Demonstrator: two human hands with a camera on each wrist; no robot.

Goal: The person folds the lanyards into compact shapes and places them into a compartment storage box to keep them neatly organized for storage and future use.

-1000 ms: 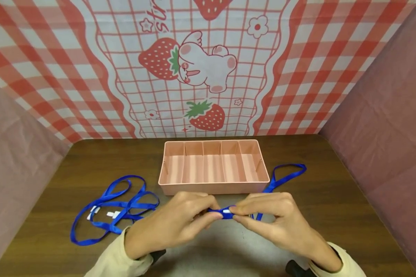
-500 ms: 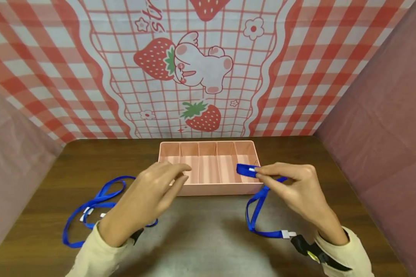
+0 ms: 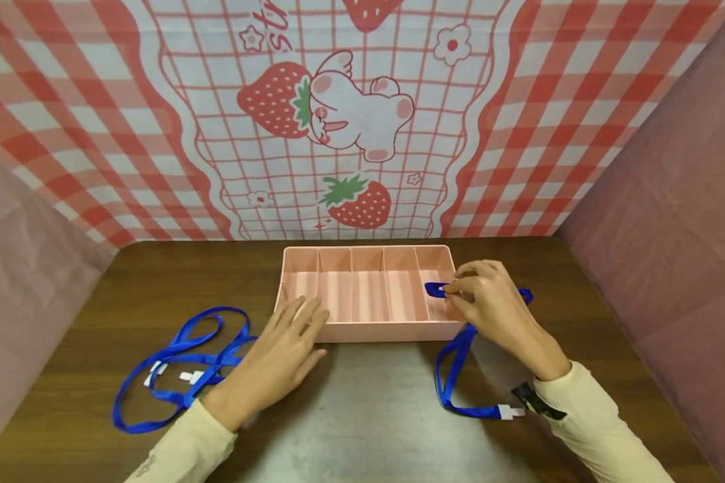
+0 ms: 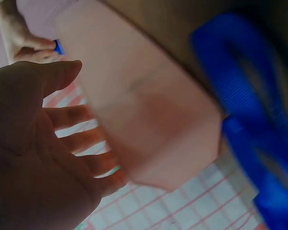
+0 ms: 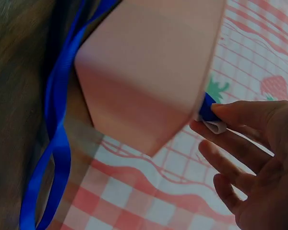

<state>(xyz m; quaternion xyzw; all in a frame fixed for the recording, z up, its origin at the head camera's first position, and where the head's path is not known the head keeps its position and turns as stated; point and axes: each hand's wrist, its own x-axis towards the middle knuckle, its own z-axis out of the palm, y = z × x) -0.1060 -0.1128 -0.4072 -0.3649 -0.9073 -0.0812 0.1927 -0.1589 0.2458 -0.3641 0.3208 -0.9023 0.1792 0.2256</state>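
Observation:
Between thumb and fingertips, my right hand (image 3: 489,298) pinches a small folded blue lanyard (image 3: 433,290) over the rightmost compartment of the pink divided tray (image 3: 393,331). A white piece (image 5: 215,126) pokes out under the blue strap (image 5: 209,109) in the right wrist view. My left hand (image 3: 284,352) is spread with straight fingers at the tray's front left; the head view cannot tell whether they touch its rim. In the left wrist view that hand (image 4: 53,129) holds nothing.
Left of the tray lie tangled blue lanyards (image 3: 172,349) with white clips (image 3: 192,377). Another blue lanyard (image 3: 474,411) lies at front right, running under my right arm, its white clip (image 3: 510,412) toward my sleeve. A checked strawberry cloth (image 3: 362,201) hangs behind the table.
Both hands came apart from working on the folded lanyard. My right hand carried it forward over the tray's right compartment; my left hand moved to the tray's front left and its fingers straightened.

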